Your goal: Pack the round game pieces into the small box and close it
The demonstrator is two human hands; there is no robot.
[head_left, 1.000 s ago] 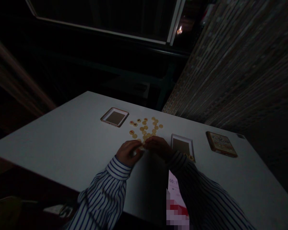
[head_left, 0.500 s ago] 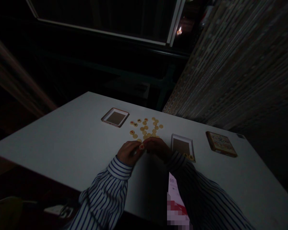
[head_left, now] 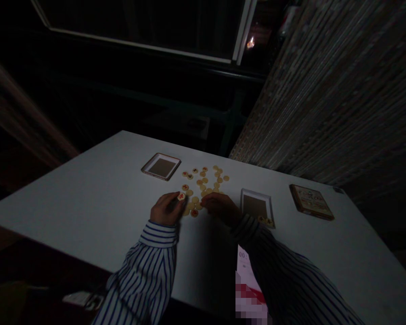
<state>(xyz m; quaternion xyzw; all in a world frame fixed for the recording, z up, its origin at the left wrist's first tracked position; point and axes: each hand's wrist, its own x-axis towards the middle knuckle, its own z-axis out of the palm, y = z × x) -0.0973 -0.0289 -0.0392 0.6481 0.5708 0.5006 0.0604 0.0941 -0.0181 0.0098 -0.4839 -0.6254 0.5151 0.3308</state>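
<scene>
Between the thumb and fingers of my left hand (head_left: 165,209) is a round wooden Chinese chess piece (head_left: 181,196), its red character facing up. My right hand (head_left: 221,206) is at the near right edge of the scattered pieces, fingers drawn together; what they hold, if anything, is hidden. Most of the loose pieces (head_left: 205,180) are face down and plain, while several show red or dark characters. One red-marked piece (head_left: 194,212) lies between my hands. Beyond my right wrist, a shallow pale tray (head_left: 272,205) has dark-marked pieces (head_left: 265,221) in its near corner.
At the back left of the white table (head_left: 88,194) stands another shallow tray (head_left: 145,170). A closed printed box (head_left: 311,201) lies to the right. A lit phone screen (head_left: 245,259) is partly behind my right sleeve. A string curtain (head_left: 291,113) hangs along the far right side.
My left hand has moved left, away from my right hand, with a red-marked piece in its fingers. Pieces between the hands have come into view. My right hand has barely moved.
</scene>
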